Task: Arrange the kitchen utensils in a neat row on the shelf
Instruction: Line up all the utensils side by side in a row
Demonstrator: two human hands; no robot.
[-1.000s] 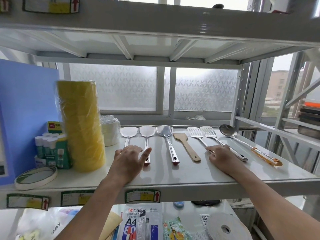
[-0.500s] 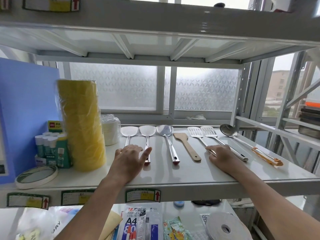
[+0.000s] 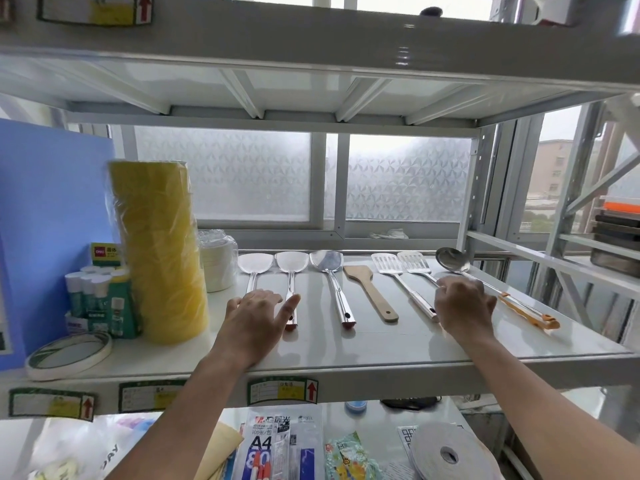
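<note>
White shelf (image 3: pixel 381 344) w/ utensil row (image 3: pixel 346 289), yellow tape stack (image 3: pixel 159 251), glue sticks (image 3: pixel 100 299).

On the shelf (image 3: pixel 398 351), left to right: glue sticks (image 3: pixel 100 306), tape stack (image 3: pixel 157 251), then spatulas (image 3: pixel 254 265), wooden turner (image 3: pixel 372 292), slotted turners (image 3: pixel 398 271), ladle (image 3: pixel 452 259) rightmost. Tape roll (image 3: pixel 67 355) before the glue sticks.

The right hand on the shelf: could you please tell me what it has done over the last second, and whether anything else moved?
The right hand shifted rightward off the first slotted spatula's handle and curled over the second slotted spatula. The left hand stayed flat on the leftmost spatula's handle; all seven utensils kept their places.
</note>
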